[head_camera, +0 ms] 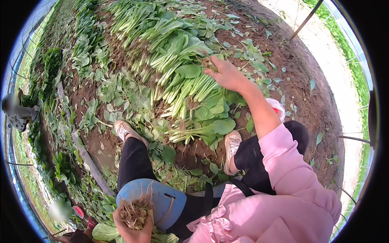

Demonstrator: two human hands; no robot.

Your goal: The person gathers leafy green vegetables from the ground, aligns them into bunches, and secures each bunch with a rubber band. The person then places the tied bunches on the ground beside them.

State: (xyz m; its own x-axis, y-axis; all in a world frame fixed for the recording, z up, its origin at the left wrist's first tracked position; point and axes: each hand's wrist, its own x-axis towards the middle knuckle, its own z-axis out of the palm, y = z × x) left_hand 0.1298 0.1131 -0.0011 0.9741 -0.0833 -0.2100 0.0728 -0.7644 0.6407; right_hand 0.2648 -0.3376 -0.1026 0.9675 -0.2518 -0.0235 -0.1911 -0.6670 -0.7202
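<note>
My left hand (pixel 133 227) is closed around a bunch of leafy greens (pixel 104 232), its tangled, soil-covered roots turned up beside a blue foam pad (pixel 152 188) at my thigh. Over the heap, my right hand (pixel 223 73) pinches the root end of one or more greens; their leaves cannot be told from those below. Under it, a long row of uprooted leafy greens (pixel 182 73) lies on the soil, pale stems and roots towards the left, leaves towards the right. The nearest few greens (pixel 194 130) lie between my shoes.
Loose leaves (pixel 121 88) litter the brown soil (pixel 307 100). A grey hose or pipe (pixel 86 158) runs along the left. Two other people (pixel 22 112) are at the left edge and lower left. A red and white bag (pixel 276 107) is by my right knee. Metal poles (pixel 307 18) stand at right.
</note>
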